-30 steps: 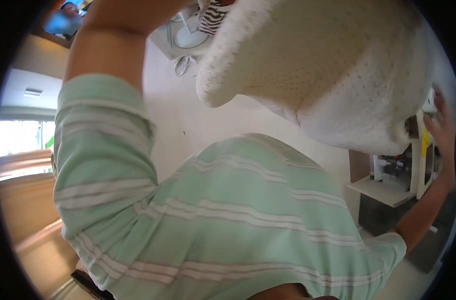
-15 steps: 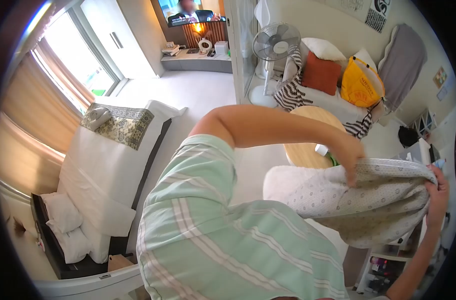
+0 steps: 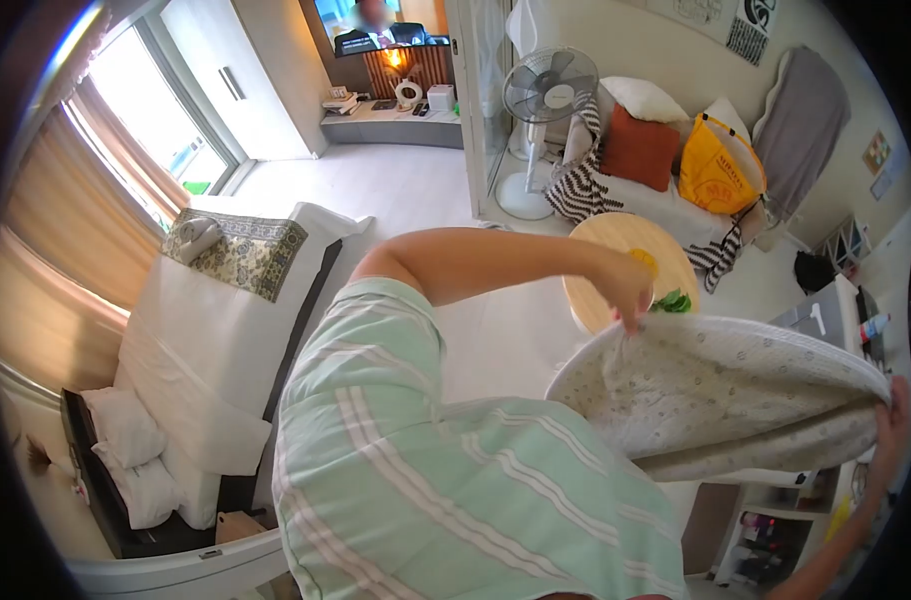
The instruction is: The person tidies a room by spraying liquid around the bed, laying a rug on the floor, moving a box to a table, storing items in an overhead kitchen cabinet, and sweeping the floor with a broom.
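A white cloth with a small grey print [image 3: 735, 385] hangs stretched between my hands at the right of the view, its lower part folded and sagging. My left hand [image 3: 625, 290] pinches its upper edge, close to the round wooden table [image 3: 600, 255]. At the far right, my right hand [image 3: 890, 420] grips the cloth's other end, beside the shelves. Green leaves [image 3: 672, 301] and a yellow item [image 3: 643, 263] show on the table behind my left hand.
A bed [image 3: 200, 360] stands on the left. The standing fan [image 3: 550, 90] is by a sofa with an orange-red cushion [image 3: 637, 148] and a yellow bag [image 3: 720, 165]. Open shelves [image 3: 765, 545] are at the lower right.
The cloth is spread wider than before. My left hand has moved left along with its edge, and my right hand has shifted slightly right and down.
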`<state>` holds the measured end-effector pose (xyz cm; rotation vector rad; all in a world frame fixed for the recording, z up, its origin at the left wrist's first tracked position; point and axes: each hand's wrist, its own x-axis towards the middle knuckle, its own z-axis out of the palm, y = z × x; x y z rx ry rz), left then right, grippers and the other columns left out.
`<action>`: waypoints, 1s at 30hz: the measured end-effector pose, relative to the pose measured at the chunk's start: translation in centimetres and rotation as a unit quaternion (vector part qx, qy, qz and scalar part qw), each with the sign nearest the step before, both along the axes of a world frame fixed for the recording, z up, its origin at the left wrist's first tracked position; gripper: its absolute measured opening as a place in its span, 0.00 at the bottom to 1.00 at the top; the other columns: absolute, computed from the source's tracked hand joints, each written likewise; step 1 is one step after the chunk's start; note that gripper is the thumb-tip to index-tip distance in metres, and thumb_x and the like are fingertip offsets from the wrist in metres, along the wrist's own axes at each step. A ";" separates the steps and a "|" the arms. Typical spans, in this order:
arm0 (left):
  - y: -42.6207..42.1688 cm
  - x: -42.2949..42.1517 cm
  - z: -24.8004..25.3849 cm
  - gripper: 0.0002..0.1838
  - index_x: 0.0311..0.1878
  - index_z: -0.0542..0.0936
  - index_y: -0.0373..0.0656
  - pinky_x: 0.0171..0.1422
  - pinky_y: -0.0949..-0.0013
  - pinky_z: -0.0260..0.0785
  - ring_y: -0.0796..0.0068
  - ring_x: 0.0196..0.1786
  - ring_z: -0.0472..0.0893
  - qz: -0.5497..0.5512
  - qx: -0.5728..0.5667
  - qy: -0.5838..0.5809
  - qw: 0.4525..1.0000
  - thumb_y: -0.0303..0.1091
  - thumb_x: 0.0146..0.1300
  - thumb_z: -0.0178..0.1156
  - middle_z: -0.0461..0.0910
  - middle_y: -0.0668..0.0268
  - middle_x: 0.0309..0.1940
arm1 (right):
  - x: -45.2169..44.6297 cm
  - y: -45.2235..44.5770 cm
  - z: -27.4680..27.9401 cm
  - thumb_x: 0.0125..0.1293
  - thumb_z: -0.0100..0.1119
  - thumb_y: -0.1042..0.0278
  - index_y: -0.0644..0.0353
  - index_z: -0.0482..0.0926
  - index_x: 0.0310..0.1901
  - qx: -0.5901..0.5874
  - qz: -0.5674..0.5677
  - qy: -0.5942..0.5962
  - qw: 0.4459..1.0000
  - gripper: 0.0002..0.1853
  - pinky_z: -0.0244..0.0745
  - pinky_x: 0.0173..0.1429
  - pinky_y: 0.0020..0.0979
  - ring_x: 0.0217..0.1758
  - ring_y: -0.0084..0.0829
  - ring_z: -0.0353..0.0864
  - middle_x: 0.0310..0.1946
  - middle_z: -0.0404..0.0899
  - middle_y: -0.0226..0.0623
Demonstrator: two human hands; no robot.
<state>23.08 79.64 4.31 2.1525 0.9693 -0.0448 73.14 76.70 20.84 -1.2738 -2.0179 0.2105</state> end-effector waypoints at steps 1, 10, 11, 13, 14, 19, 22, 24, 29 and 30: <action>-0.1 -0.9 2.2 0.16 0.34 0.81 0.41 0.39 0.72 0.69 0.76 0.33 0.78 0.047 0.000 -0.052 0.998 0.45 0.51 0.64 0.81 0.64 0.29 | 0.8 -0.6 0.8 0.61 0.49 0.75 0.64 0.69 0.53 0.037 -0.027 -0.001 0.999 0.17 0.60 0.60 0.25 0.53 0.25 0.70 0.50 0.71 0.35; -4.4 -8.1 -28.2 0.31 0.61 0.54 0.48 0.61 0.64 0.55 0.65 0.60 0.60 0.294 -0.102 0.137 0.940 0.46 0.60 0.55 0.61 0.63 0.58 | -1.8 -8.4 6.8 0.54 0.59 0.76 0.73 0.75 0.43 0.197 -0.232 0.072 0.950 0.15 0.67 0.50 0.33 0.41 0.34 0.74 0.37 0.78 0.47; -4.6 -6.7 -29.4 0.39 0.66 0.49 0.50 0.65 0.61 0.52 0.61 0.64 0.58 0.268 -0.073 0.186 0.943 0.50 0.57 0.56 0.59 0.61 0.62 | -1.4 -8.4 7.0 0.54 0.59 0.76 0.73 0.75 0.43 0.209 -0.242 0.055 0.946 0.15 0.67 0.50 0.33 0.41 0.35 0.74 0.37 0.78 0.47; -4.1 -3.7 -28.0 0.49 0.71 0.44 0.56 0.68 0.53 0.48 0.57 0.67 0.59 0.303 -0.163 0.014 0.939 0.62 0.51 0.57 0.60 0.54 0.64 | -0.6 -8.3 6.7 0.54 0.59 0.76 0.74 0.75 0.43 0.228 -0.264 0.027 0.937 0.14 0.67 0.50 0.33 0.41 0.36 0.74 0.38 0.78 0.46; -3.0 -2.1 -25.3 0.51 0.71 0.46 0.56 0.68 0.53 0.48 0.57 0.67 0.60 0.381 -0.242 -0.120 0.884 0.62 0.48 0.60 0.62 0.50 0.62 | 0.1 -7.7 6.5 0.54 0.59 0.77 0.74 0.75 0.42 0.247 -0.237 0.016 0.939 0.14 0.67 0.50 0.33 0.41 0.36 0.74 0.38 0.77 0.46; -1.3 4.8 -16.2 0.57 0.70 0.47 0.52 0.68 0.50 0.47 0.56 0.68 0.57 0.190 0.099 0.144 0.966 0.57 0.39 0.68 0.50 0.43 0.66 | 0.1 -5.8 5.7 0.54 0.58 0.79 0.73 0.75 0.42 0.239 -0.138 0.046 0.960 0.13 0.67 0.52 0.33 0.42 0.35 0.73 0.39 0.77 0.46; -4.1 9.2 -10.9 0.53 0.68 0.54 0.50 0.68 0.40 0.40 0.47 0.70 0.46 0.140 0.169 -0.183 0.958 0.57 0.40 0.68 0.40 0.42 0.68 | -1.4 -5.3 4.8 0.53 0.57 0.81 0.73 0.75 0.42 0.203 -0.128 0.066 0.969 0.13 0.67 0.53 0.33 0.44 0.35 0.73 0.39 0.76 0.46; -3.1 12.6 -11.3 0.53 0.68 0.55 0.50 0.66 0.34 0.34 0.42 0.71 0.39 0.103 0.059 -0.371 0.921 0.57 0.39 0.68 0.38 0.42 0.68 | -3.4 -6.0 4.2 0.51 0.54 0.84 0.73 0.75 0.41 0.182 -0.110 0.082 0.974 0.13 0.67 0.53 0.33 0.44 0.35 0.73 0.38 0.77 0.45; -3.7 14.1 -7.6 0.57 0.69 0.51 0.52 0.65 0.30 0.31 0.45 0.71 0.39 0.017 0.450 -0.155 0.880 0.60 0.36 0.68 0.39 0.48 0.70 | -2.0 -6.2 4.3 0.46 0.51 0.84 0.72 0.76 0.40 0.210 -0.102 -0.004 0.972 0.15 0.69 0.50 0.32 0.40 0.35 0.74 0.34 0.77 0.45; -3.2 13.9 -8.2 0.57 0.69 0.52 0.52 0.64 0.30 0.30 0.44 0.71 0.38 0.005 0.443 -0.171 0.880 0.60 0.35 0.67 0.39 0.51 0.70 | -2.2 -6.7 4.4 0.46 0.50 0.83 0.72 0.76 0.39 0.212 -0.120 -0.011 0.970 0.15 0.69 0.49 0.31 0.39 0.35 0.75 0.34 0.77 0.44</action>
